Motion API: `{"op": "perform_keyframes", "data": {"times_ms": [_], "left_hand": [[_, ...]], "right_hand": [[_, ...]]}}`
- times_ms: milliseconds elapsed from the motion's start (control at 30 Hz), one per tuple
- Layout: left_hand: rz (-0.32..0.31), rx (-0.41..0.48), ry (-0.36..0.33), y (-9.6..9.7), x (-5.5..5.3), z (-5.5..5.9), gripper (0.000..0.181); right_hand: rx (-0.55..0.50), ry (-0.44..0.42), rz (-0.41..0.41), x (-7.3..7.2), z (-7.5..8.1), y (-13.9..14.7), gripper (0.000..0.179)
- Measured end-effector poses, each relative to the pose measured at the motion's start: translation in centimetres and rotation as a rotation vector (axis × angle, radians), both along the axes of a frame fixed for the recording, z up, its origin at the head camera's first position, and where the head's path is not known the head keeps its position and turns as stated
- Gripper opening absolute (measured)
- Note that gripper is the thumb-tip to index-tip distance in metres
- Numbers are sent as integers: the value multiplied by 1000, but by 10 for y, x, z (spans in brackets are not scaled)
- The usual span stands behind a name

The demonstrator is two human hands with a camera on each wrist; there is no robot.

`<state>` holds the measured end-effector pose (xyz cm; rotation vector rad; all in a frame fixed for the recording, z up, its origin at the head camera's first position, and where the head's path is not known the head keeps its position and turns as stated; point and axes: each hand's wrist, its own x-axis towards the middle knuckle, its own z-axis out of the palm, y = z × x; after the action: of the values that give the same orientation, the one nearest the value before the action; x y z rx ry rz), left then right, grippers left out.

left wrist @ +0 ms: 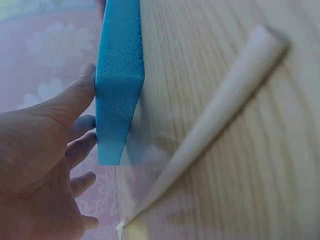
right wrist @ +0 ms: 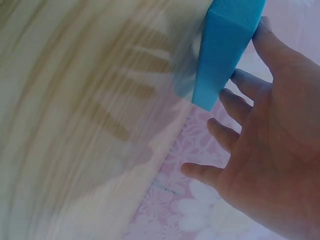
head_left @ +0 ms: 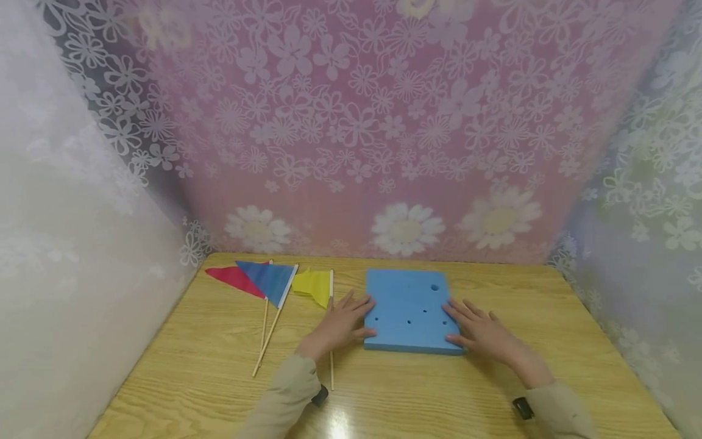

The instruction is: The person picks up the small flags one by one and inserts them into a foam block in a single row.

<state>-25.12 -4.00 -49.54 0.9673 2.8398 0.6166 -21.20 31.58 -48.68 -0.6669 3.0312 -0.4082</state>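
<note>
A flat blue foam block point(head_left: 406, 299) with several small holes in its top lies on the table. My left hand point(head_left: 341, 323) touches its left edge, fingers spread, the thumb near the front corner. On the opposite edge, my right hand point(head_left: 485, 334) rests its fingertips in much the same way. Both wrist views show the block's side point(left wrist: 117, 105) with loosely extended fingers against its upper edge. A yellow flag point(head_left: 314, 285) on a wooden stick lies beneath the left hand, which hides part of the stick.
Further left on the wooden table point(head_left: 181, 353) lie a blue triangular flag point(head_left: 269, 279) and a red triangular flag point(head_left: 233, 277), their sticks crossing. Floral fabric point(head_left: 351, 122) stands behind the table, with more fabric on both sides.
</note>
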Motion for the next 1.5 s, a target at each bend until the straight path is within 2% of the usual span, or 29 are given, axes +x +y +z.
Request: {"op": "perform_keyframes", "data": {"times_ms": [400,667,867,1133,1233,1367,1500], "left_hand": [[11,49,-66,-26,12,1,72],[28,90,-79,-38,23,3,72],[34,72,-61,-44,28,1,71],[33,68,-50,-47,31,6,71],[43,84,-45,-46,29,6,67],[101,154,22,-43,21,7,49],[275,299,41,-42,14,9,31]], "right_hand": [[-40,-71,23,9,3,-20,76],[-28,-36,33,15,3,-34,76],[-24,-29,58,20,3,-39,76],[-29,-7,67,25,8,-42,75],[-22,14,65,26,8,-43,74],[-14,10,62,26,9,-43,74],[-9,-7,63,25,9,-44,75]]}}
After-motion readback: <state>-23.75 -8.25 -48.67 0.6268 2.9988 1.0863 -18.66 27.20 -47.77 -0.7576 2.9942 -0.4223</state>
